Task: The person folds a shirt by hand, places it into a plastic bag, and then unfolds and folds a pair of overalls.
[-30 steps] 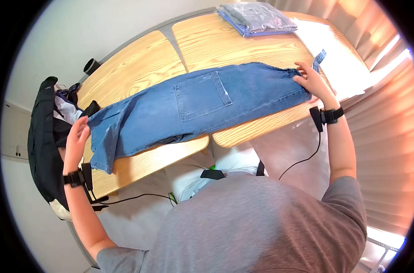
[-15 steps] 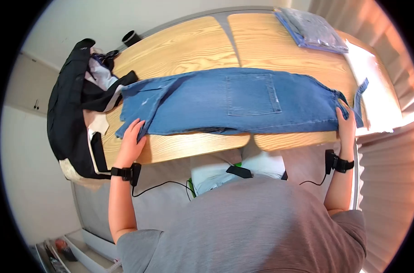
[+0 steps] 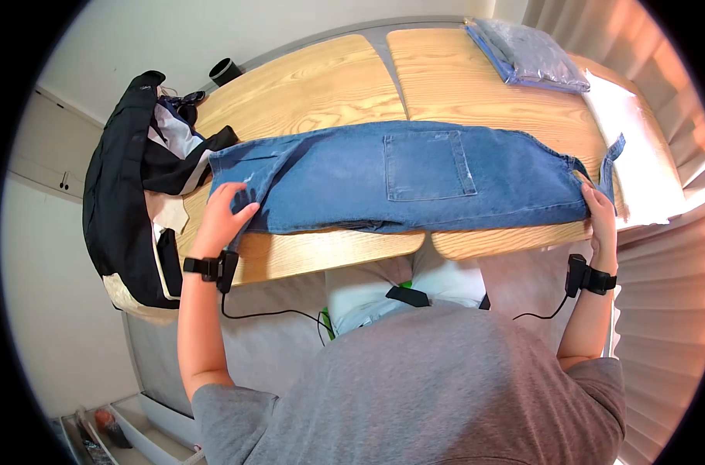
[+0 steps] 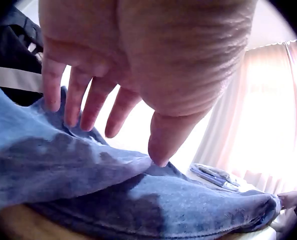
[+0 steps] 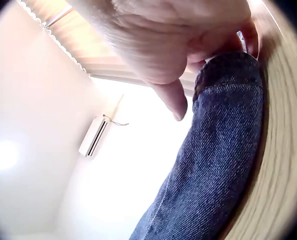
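A blue denim garment [image 3: 329,178] with a large patch pocket [image 3: 426,167] lies lengthwise along the table's near side, its left part folded over in a slanting flap. Over that flap hovers my left hand [image 3: 227,213]. Its fingers hang down, spread and fairly straight, in the left wrist view, with the thumb tip close over the cloth. My right hand [image 3: 600,213] is at the garment's right end, beside a loose denim strap [image 3: 612,159]. In the right wrist view its fingers reach behind the stitched edge [image 5: 228,75], while the thumb stands apart from the denim.
Black clothing [image 3: 116,201] with white parts is heaped at the table's left end. A dark cup [image 3: 225,71] stands at the back. Plastic-wrapped folded clothes [image 3: 527,54] lie back right, near a white sheet [image 3: 639,155]. A gap [image 3: 391,66] divides the wooden tabletops [image 3: 306,85].
The view has turned, and both hands went to the garment's near edge. Since half a second ago my left hand has risen off the flap, and my right hand has shifted slightly right.
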`<state>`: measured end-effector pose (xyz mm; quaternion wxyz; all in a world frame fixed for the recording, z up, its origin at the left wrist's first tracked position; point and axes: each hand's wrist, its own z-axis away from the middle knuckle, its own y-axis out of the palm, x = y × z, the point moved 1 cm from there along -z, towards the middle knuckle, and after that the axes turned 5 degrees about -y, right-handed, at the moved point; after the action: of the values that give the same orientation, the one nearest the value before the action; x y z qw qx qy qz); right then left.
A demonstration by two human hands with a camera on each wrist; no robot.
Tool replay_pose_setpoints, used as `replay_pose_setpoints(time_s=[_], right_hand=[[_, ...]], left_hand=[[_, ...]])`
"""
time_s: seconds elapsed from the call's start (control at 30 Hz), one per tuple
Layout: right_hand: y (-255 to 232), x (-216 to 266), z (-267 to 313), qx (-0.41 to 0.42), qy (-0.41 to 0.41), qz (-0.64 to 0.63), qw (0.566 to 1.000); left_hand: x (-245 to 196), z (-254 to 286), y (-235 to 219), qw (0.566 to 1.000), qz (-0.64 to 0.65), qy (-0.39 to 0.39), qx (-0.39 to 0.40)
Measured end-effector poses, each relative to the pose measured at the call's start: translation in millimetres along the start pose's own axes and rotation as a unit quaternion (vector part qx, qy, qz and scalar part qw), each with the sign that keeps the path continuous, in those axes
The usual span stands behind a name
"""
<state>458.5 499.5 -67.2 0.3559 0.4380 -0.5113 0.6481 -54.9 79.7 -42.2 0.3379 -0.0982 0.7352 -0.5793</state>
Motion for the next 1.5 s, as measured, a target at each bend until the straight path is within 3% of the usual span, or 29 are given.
replay_pose_setpoints(time_s=[0.07, 0.17, 0.23, 0.3, 0.33, 0.37, 0.43, 0.5, 0.57, 0.63, 0.7, 0.77, 0.83, 0.97, 1.03, 1.07, 1.1, 1.17, 1.23, 1.27, 1.3, 1.37, 1.43, 1.5], right_hand=[[0, -10, -10, 0.045, -0.037, 0.037, 0.998], [4, -8, -7, 0.047, -0.066, -0.006, 0.997], [4, -3, -4, 0.045, -0.040, -0.004, 0.998], [8, -10, -9, 0.028, -0.107, -0.039, 0.993], [8, -16, -17, 0.022, -0.102, -0.041, 0.994], [9, -20, -24, 0.019, -0.101, -0.041, 0.994], [14, -18, -31, 0.033, -0.166, -0.234, 0.957], [13, -17, -31, 0.035, -0.198, -0.281, 0.938], [3, -25, -33, 0.068, -0.236, -0.384, 0.890], [-15, -50, -41, 0.037, -0.164, -0.395, 0.903], [-11, -29, -12, 0.157, -0.199, -0.389, 0.886], [-29, -54, -30, 0.162, -0.131, -0.279, 0.937], [-33, -58, -28, 0.170, -0.144, -0.223, 0.949], [-35, -63, -26, 0.172, -0.172, -0.142, 0.960], [-40, -61, -20, 0.150, -0.223, 0.000, 0.963], [-54, -76, -36, 0.159, -0.298, 0.133, 0.932], [-46, -57, -17, 0.154, -0.333, 0.102, 0.925], [-45, -43, 11, 0.144, -0.188, -0.073, 0.969], [-79, -54, 20, 0.174, -0.057, -0.095, 0.979], [-97, -66, 19, 0.126, 0.030, -0.156, 0.979], [-107, -62, 29, 0.039, 0.093, -0.125, 0.987], [-139, -82, 29, -0.116, 0.033, -0.049, 0.991], [-128, -64, 34, -0.198, -0.107, 0.055, 0.973], [-102, -38, 37, -0.131, -0.214, 0.147, 0.957]], left_hand=[[-7, -20, 9, 0.998, -0.016, 0.054, -0.007], [-13, -43, 26, 0.997, -0.044, 0.065, 0.018], [-10, -54, 32, 0.997, -0.058, 0.054, 0.013], [1, -67, 29, 0.998, -0.060, 0.025, -0.012], [2, -71, 24, 0.992, -0.015, 0.093, -0.082], [6, -74, 16, 0.987, -0.008, 0.102, -0.122], [-8, -66, -11, 0.969, 0.000, 0.126, -0.213], [-30, -34, -41, 0.947, 0.038, 0.169, -0.269], [-28, 4, -56, 0.943, 0.120, 0.164, -0.264], [-26, 53, -65, 0.960, 0.130, 0.097, -0.229], [-8, 95, -66, 0.975, 0.191, 0.068, -0.094], [-5, 130, -59, 0.981, 0.194, 0.014, -0.002], [-17, 151, -45, 0.968, 0.222, -0.105, 0.054], [-40, 149, -22, 0.976, 0.164, -0.068, 0.126], [-68, 134, -17, 0.973, 0.172, -0.026, 0.148], [-80, 125, -15, 0.968, 0.183, 0.003, 0.174], [-92, 115, -9, 0.965, 0.192, 0.019, 0.179], [-113, 99, 6, 0.967, 0.188, 0.042, 0.167], [-126, 85, 19, 0.958, 0.198, 0.086, 0.188], [-132, 80, 25, 0.958, 0.188, 0.102, 0.190], [-136, 76, 30, 0.958, 0.177, 0.115, 0.192], [-140, 69, 43, 0.957, 0.161, 0.141, 0.195], [-142, 63, 56, 0.951, 0.181, 0.131, 0.214], [-148, 58, 63, 0.948, 0.186, 0.126, 0.226]])
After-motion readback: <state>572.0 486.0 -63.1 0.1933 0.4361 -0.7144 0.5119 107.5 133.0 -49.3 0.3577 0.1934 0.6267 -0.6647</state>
